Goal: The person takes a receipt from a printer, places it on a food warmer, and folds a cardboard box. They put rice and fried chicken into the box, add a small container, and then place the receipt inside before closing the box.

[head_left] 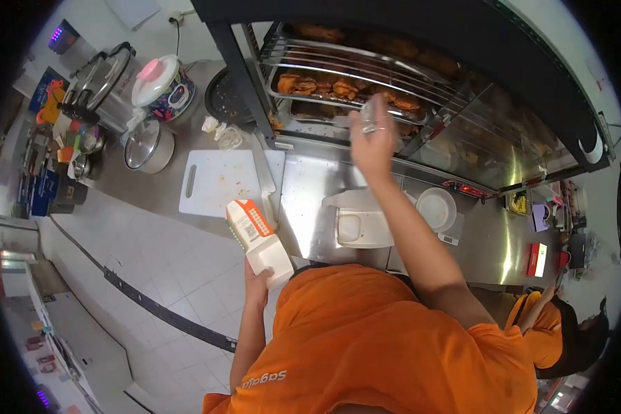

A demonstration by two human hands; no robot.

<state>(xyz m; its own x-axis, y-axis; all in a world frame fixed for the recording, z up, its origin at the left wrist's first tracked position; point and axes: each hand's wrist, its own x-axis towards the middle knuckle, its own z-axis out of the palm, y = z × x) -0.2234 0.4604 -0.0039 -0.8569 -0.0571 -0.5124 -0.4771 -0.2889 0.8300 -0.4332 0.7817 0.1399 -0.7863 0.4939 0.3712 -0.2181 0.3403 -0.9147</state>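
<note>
My left hand [257, 284] is wrapped round the lower end of a cardboard food box [252, 226], white with an orange printed panel, its lid open. The box is held at the counter's front edge, beside the cutting board. My right hand [375, 143] is raised in front of the heated display cabinet, with a piece of clear plastic [371, 114] at its fingers. Motion blurs those fingers somewhat. Just beyond it, roasted chicken pieces [345, 88] lie in a tray on the cabinet's wire racks [366, 61].
A white cutting board [214, 181] with crumbs carries a knife [263, 169]. Another open box [366, 228] and a round white bowl [436, 209] stand on the steel counter. Pots [150, 146] stand at left. A co-worker in orange [541, 334] is at right.
</note>
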